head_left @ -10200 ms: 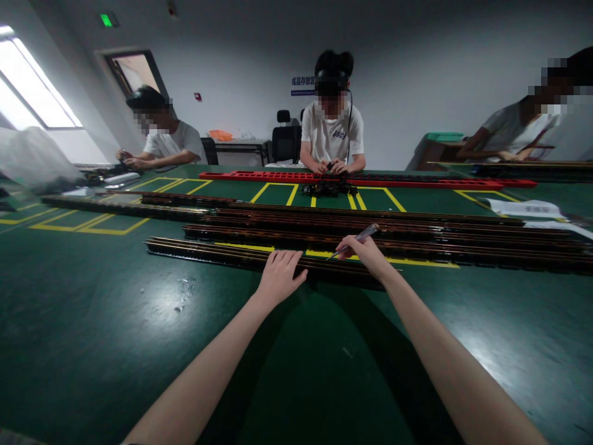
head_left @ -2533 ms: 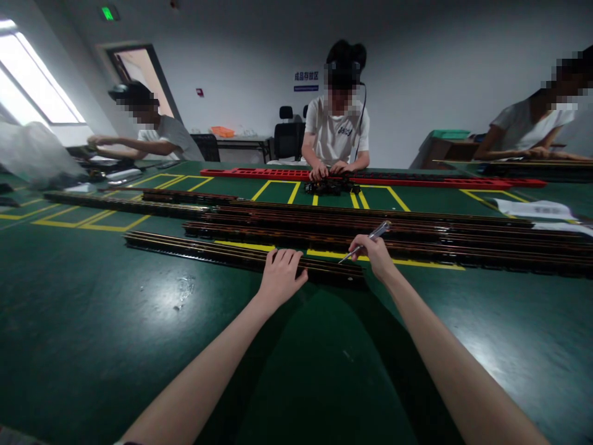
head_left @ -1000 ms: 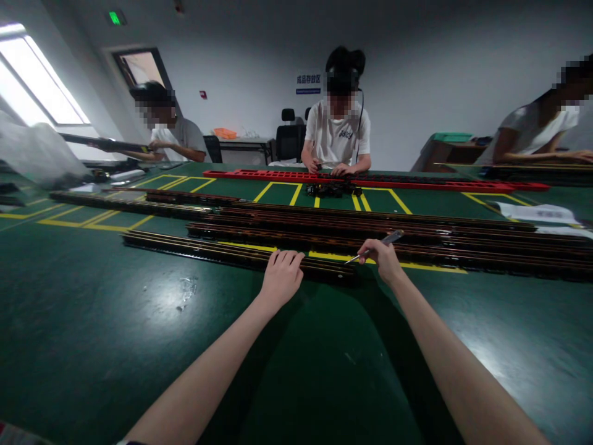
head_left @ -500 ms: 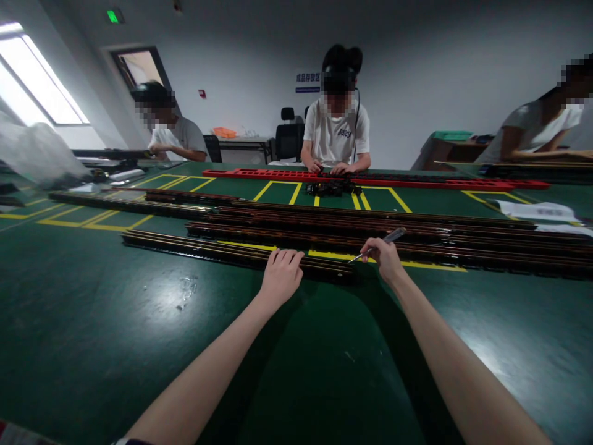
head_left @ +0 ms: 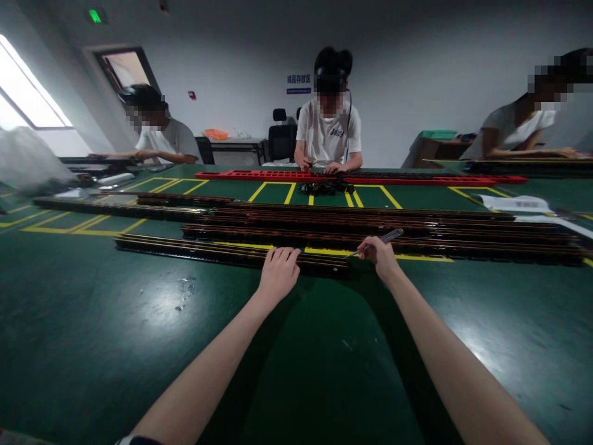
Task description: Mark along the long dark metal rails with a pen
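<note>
A long black rail with brass-coloured strips along it (head_left: 185, 250) lies on the green table in front of me. My left hand (head_left: 278, 273) is closed over it near its right end, fingers wrapped over the far side. In my right hand (head_left: 380, 258) is a slim screwdriver (head_left: 394, 235) with a clear-looking handle. Its thin metal shaft points left and down toward the rail's right end; whether the tip touches the rail I cannot tell.
Several similar dark rails (head_left: 417, 232) lie side by side just beyond. A long red slotted frame (head_left: 222, 175) and a pile of small black parts (head_left: 324, 187) are near a co-worker (head_left: 328, 133) opposite. White paper (head_left: 514, 204) lies at right, a plastic bag (head_left: 32, 161) at left.
The view has shifted a little, so most things sit slightly further left. Both hands keep their places at the rail; the screwdriver tip is slightly further left relative to the rail's end.
</note>
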Demonstrator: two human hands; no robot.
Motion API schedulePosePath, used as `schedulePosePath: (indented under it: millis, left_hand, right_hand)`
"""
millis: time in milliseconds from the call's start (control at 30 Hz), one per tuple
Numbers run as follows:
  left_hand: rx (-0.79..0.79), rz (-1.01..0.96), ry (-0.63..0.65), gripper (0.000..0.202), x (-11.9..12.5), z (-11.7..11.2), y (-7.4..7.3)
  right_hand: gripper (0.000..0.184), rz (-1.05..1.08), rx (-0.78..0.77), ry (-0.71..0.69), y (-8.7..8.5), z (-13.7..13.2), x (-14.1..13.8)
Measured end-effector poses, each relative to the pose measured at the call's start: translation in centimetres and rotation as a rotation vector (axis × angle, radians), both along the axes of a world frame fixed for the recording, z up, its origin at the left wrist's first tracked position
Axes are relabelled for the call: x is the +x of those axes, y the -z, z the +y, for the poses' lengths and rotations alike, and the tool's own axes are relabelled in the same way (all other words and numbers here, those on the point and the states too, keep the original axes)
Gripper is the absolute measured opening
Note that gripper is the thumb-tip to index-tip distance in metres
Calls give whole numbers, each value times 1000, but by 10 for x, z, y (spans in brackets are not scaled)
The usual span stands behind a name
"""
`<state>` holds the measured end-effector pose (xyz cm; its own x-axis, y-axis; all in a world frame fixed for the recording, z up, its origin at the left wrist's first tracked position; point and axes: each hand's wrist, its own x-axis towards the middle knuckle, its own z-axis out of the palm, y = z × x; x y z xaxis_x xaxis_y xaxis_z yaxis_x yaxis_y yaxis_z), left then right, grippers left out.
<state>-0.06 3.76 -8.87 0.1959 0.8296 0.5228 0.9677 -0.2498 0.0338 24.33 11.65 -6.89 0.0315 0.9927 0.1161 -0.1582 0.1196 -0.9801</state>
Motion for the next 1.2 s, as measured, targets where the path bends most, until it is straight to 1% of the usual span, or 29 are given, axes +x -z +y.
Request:
schedulePosePath:
  millis: [100,233,400,433,567,633,700,767,867,967,1033,1133,1200]
  left_hand:
    - [-5,-1,-4,37,0,0,0]
    - [-24,6,-8,39,0,0,0]
    - [-123,30,-7,48,1,-4,-7]
    - [-137,40,-7,51,1,-6,-8]
    - [-134,79,-13,54,2,-14,-10]
    - [-137,88,-16,53,1,-18,-10]
    - [-141,90,-14,52,1,-23,-10]
    - [-142,93,-11,50,0,-29,-10]
    - [-142,129,-12,50,0,-40,-12]
    - [-151,168,-26,53,0,-48,-14]
    - [-158,178,-34,52,1,-49,-15]
    - [-169,178,-25,50,2,-47,-17]
    - [-184,190,-22,50,2,-45,-18]
  right_hand:
    - [16,0,-18,53,3,-2,5]
    - [15,-28,-26,77,8,-8,11]
    - [16,-45,-22,106,10,-19,11]
    - [17,-52,-7,140,10,-22,10]
    - [23,-80,84,404,6,-36,-2]
    - [25,-146,151,472,5,-45,-9]
    - [26,-271,261,490,6,-56,-15]
    - [29,-432,375,465,8,-67,-22]
    - [29,-673,527,379,14,-83,-31]
    - [30,-882,752,295,16,-92,-40]
    - [31,-1046,860,268,16,-96,-45]
    - [33,-1238,977,191,15,-100,-53]
    - [33,-1311,1013,174,15,-102,-56]
